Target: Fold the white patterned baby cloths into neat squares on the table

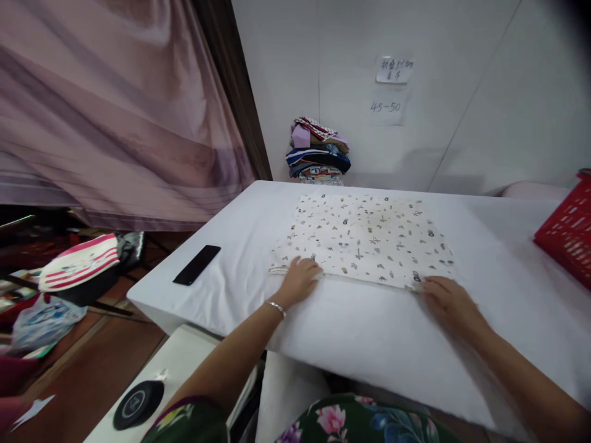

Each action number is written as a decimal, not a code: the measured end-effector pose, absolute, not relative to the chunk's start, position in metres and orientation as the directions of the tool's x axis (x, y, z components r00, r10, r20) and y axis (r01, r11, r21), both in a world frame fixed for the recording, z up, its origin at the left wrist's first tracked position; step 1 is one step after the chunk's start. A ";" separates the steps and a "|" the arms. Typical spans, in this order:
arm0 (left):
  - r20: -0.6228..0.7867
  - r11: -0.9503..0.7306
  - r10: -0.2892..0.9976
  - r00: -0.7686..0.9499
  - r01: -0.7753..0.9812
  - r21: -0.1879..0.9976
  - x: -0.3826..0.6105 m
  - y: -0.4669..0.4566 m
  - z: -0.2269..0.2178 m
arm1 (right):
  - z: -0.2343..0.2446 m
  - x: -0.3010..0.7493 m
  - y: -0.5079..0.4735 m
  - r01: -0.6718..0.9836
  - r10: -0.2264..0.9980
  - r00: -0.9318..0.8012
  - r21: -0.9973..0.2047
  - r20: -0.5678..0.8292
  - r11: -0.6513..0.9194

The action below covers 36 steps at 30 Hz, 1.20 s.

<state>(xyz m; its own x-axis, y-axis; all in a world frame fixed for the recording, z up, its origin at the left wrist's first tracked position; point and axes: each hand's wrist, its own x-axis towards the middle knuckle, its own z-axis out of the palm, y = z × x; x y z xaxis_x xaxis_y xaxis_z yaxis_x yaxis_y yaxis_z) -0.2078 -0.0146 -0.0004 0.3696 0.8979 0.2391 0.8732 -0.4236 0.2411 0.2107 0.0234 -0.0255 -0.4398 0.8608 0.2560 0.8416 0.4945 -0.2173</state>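
A cream cloth [364,237] with small dark printed motifs lies spread flat on the white-covered table [498,289]. My left hand [300,280] rests on its near left corner, fingers curled down over the edge. My right hand [446,301] lies at the near right corner, fingers bent and pressing on the cloth's edge. I cannot tell whether either hand pinches the fabric. A thin bracelet [276,306] circles my left wrist.
A black phone [197,264] lies near the table's left edge. A stack of folded cloths [318,151] sits against the far wall. A red basket [570,231] stands at the right edge. A pink curtain [111,111] hangs at left above clutter on the floor.
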 end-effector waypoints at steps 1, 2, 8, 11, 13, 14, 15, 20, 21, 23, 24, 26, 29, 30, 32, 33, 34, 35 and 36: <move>0.241 -0.468 0.878 0.413 0.847 0.252 -0.192 -0.011 -0.003 | -0.027 0.200 0.025 0.799 0.830 -0.502 -0.237 0.245 0.553; 0.249 -0.498 0.863 0.440 0.826 0.265 -0.177 -0.006 -0.007 | -0.029 0.191 0.028 0.768 0.804 -0.542 -0.244 0.243 0.592; 0.274 -0.492 0.866 0.419 0.813 0.311 -0.135 0.022 -0.024 | -0.035 0.172 0.047 0.740 0.783 -0.565 -0.261 0.260 0.620; 0.294 -0.433 0.893 0.341 0.829 0.355 -0.131 0.027 -0.028 | -0.034 0.173 0.053 0.742 0.825 -0.507 -0.362 0.249 0.565; 0.298 -0.409 0.903 0.310 0.833 0.373 -0.131 0.028 -0.028 | -0.035 0.173 0.054 0.741 0.843 -0.478 -0.402 0.248 0.538; 0.300 -0.406 0.904 0.306 0.834 0.372 -0.130 0.028 -0.028 | -0.036 0.173 0.054 0.739 0.842 -0.475 -0.402 0.257 0.540; 0.301 -0.407 0.903 0.307 0.837 0.367 -0.130 0.028 -0.028 | -0.036 0.172 0.054 0.737 0.835 -0.480 -0.393 0.270 0.550; 0.332 -0.413 0.890 0.313 0.861 0.296 -0.129 0.032 -0.024 | -0.033 0.170 0.052 0.748 0.790 -0.468 -0.299 0.396 0.592; 0.343 -0.415 0.884 0.318 0.871 0.263 -0.128 0.033 -0.023 | -0.032 0.170 0.051 0.758 0.777 -0.462 -0.264 0.429 0.597; 0.345 -0.431 0.869 0.355 0.885 0.176 -0.128 0.033 -0.024 | -0.032 0.170 0.051 0.764 0.742 -0.492 -0.183 0.455 0.618; 0.335 -0.443 0.862 0.381 0.887 0.129 -0.127 0.032 -0.025 | -0.034 0.170 0.051 0.759 0.728 -0.521 -0.148 0.446 0.634; 0.307 -0.466 0.849 0.430 0.883 0.053 -0.127 0.030 -0.027 | -0.038 0.171 0.050 0.742 0.710 -0.579 -0.103 0.400 0.663; 0.301 -0.470 0.841 0.449 0.883 -0.003 -0.127 0.027 -0.029 | -0.042 0.173 0.049 0.741 0.714 -0.606 -0.079 0.351 0.667; 0.307 -0.465 0.841 0.446 0.885 -0.010 -0.127 0.028 -0.028 | -0.041 0.173 0.050 0.744 0.718 -0.607 -0.074 0.341 0.664; 0.331 -0.444 0.843 0.423 0.896 -0.013 -0.127 0.032 -0.024 | -0.035 0.172 0.052 0.751 0.723 -0.599 -0.071 0.344 0.656; 0.348 -0.431 0.844 0.408 0.902 -0.015 -0.127 0.035 -0.022 | -0.031 0.171 0.054 0.762 0.727 -0.581 -0.070 0.365 0.644; 0.367 -0.418 0.842 0.396 0.908 -0.021 -0.126 0.038 -0.019 | -0.026 0.170 0.056 0.778 0.732 -0.553 -0.069 0.398 0.625; 0.382 -0.411 0.838 0.390 0.911 -0.031 -0.126 0.041 -0.018 | -0.023 0.169 0.058 0.795 0.735 -0.521 -0.067 0.433 0.603; 0.388 -0.412 0.832 0.397 0.910 -0.046 -0.127 0.043 -0.017 | -0.021 0.169 0.059 0.809 0.738 -0.498 -0.063 0.456 0.585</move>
<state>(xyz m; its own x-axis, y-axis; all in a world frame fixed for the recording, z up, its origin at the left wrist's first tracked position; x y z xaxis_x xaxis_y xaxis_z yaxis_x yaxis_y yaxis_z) -0.1266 0.0435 -0.0171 0.3966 0.8320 0.3879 0.9099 -0.4123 -0.0460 0.1686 0.0591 -0.0215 -0.4978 0.7375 0.4564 0.8086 0.5850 -0.0633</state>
